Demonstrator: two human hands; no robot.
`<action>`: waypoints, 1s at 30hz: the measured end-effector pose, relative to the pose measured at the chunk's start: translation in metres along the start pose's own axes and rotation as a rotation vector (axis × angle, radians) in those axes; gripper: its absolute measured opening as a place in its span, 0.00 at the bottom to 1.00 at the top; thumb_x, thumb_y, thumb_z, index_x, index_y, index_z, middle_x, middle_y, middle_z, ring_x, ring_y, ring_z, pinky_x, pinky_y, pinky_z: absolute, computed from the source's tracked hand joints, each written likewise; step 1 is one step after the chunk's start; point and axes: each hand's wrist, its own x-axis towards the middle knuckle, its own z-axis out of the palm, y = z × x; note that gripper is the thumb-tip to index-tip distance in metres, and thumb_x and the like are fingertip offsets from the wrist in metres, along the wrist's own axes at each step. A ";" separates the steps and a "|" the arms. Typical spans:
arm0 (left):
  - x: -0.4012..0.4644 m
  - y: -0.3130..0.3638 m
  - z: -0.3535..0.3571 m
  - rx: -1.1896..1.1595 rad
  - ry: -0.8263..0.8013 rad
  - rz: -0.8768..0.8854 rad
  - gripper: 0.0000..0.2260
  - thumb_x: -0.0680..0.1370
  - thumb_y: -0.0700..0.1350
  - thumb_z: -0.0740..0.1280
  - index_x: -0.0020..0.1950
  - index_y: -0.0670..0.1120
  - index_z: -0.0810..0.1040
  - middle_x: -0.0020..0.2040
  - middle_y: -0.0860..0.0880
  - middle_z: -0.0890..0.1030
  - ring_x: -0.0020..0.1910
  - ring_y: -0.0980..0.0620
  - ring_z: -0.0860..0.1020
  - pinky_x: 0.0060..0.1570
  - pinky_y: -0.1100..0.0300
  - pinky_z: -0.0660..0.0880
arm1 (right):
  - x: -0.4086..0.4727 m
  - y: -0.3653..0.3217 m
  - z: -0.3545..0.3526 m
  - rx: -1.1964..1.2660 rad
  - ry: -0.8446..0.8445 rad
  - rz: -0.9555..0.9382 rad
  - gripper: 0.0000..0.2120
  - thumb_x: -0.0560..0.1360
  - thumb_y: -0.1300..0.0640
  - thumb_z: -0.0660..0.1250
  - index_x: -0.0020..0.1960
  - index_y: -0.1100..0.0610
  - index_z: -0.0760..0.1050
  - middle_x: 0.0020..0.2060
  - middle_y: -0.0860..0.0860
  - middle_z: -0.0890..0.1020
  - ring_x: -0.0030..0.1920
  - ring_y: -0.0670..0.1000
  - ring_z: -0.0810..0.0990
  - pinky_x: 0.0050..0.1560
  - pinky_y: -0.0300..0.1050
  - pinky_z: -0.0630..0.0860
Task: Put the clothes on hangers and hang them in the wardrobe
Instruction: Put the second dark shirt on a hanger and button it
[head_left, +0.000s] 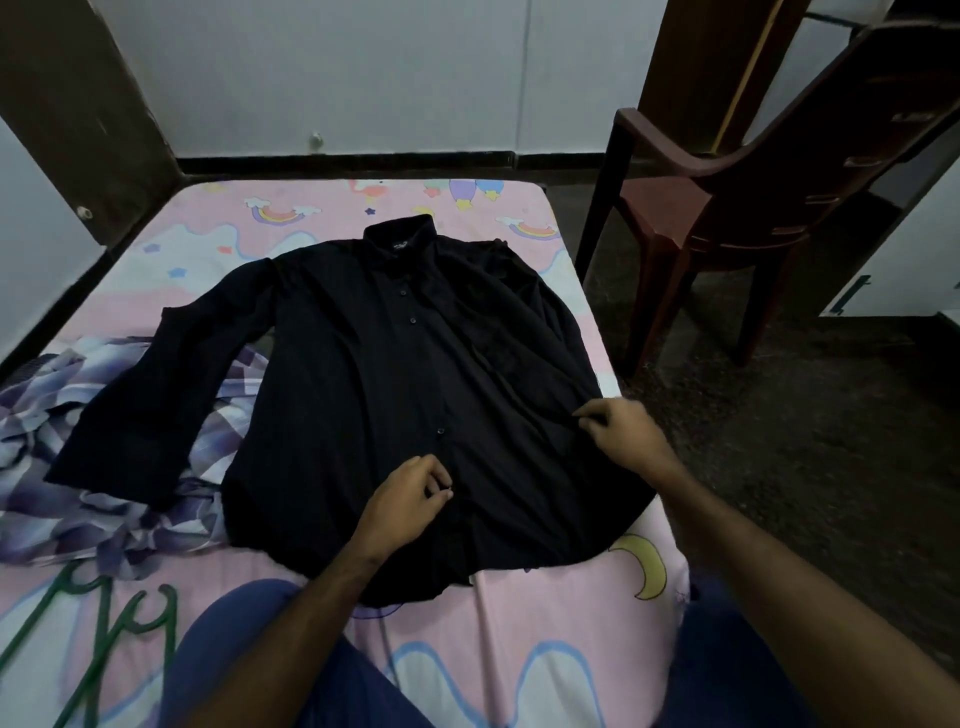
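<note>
Count: one black shirt (415, 395), one checked garment (78, 467), two green hangers (93, 639), one chair (753, 208), one bed (545, 649), two hands.

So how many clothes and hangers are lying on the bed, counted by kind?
Black shirt: 1
Checked purple and white garment: 1
Green hangers: 2, as far as the overlapping frames show
Total: 4

White walls (363, 78), dark speckled floor (831, 441), brown plastic chair (727, 208), dim light.
</note>
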 end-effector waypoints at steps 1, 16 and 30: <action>0.001 0.000 0.000 -0.020 0.008 -0.009 0.06 0.76 0.44 0.72 0.45 0.53 0.77 0.43 0.56 0.79 0.42 0.60 0.78 0.44 0.65 0.73 | 0.000 -0.002 -0.008 0.063 0.022 -0.006 0.10 0.79 0.55 0.68 0.57 0.46 0.84 0.56 0.47 0.85 0.57 0.53 0.83 0.59 0.51 0.78; -0.004 0.007 -0.001 -0.298 0.042 -0.220 0.04 0.76 0.43 0.73 0.44 0.48 0.78 0.40 0.50 0.82 0.24 0.57 0.78 0.21 0.62 0.70 | -0.088 -0.111 0.069 -0.278 -0.623 -0.148 0.17 0.81 0.47 0.64 0.65 0.54 0.69 0.56 0.58 0.82 0.54 0.61 0.82 0.51 0.53 0.78; -0.005 0.005 -0.003 -0.536 0.060 -0.253 0.03 0.78 0.37 0.69 0.51 0.43 0.79 0.44 0.45 0.81 0.26 0.52 0.79 0.20 0.59 0.74 | -0.050 -0.130 0.107 -0.158 -0.181 -0.040 0.22 0.74 0.47 0.72 0.59 0.59 0.69 0.55 0.56 0.77 0.51 0.58 0.81 0.47 0.50 0.78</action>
